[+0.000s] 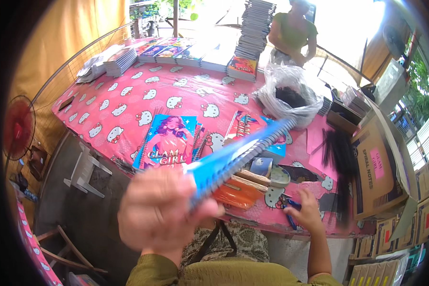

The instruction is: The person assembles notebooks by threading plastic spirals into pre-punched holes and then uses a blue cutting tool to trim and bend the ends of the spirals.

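My left hand is raised close in front, its fingers closed round a spiral notebook with a blue cover. The notebook is tilted and smeared by motion, its dark coil running along the lower edge. On the right, my right hand rests at the table's near edge with thumb and fingers apart. Beside its thumb lie blue-handled pliers, partly under the fingertips. A stack of notebooks with a pink-haired figure on the cover lies beyond my left hand. More notebooks lie partly hidden behind the held one.
An orange packet lies near the front edge. Black coils spread beside an open cardboard box at right. A clear plastic bag holds dark material. Behind it stand a tall notebook stack and another person.
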`<state>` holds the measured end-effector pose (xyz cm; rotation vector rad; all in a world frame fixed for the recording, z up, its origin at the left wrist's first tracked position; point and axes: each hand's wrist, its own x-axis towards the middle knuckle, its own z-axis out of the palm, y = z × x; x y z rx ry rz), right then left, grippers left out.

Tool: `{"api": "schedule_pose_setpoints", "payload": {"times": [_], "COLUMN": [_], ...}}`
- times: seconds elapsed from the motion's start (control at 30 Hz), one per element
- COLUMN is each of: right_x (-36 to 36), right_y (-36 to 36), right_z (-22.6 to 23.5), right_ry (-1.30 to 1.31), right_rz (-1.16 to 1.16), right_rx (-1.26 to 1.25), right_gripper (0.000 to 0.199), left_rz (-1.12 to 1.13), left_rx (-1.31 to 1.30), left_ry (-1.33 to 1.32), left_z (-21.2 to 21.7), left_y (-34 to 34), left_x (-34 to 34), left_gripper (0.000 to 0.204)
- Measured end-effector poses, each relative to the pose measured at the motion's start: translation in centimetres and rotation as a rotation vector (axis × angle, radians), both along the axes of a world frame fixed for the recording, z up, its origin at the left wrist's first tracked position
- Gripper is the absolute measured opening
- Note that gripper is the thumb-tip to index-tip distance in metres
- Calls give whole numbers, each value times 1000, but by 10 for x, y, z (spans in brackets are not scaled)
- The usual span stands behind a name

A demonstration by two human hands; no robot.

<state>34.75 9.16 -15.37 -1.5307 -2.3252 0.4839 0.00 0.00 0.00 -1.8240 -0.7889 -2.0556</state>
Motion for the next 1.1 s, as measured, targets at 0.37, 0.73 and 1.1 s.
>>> {"api": "schedule_pose_setpoints", "payload": {"times": [0.37,0.73,1.1], "right_x": [-25,-88,-56], "right_y": [-44,-51,-45], "right_z": [22,69,49], "right_ry": [276,579,741], "right_rz": [131,406,81], "right_rx": [122,-54,-286], "right_gripper": [42,40,34], "left_rz": [-72,-25,267], "left_rx": [-566,-510,-349], "left_ry": [-14,7,-190], "left_z": [-108,-105,-71], "left_y": [15,15,37], "left_x": [64,62,3], "left_gripper": [19,23,18]}}
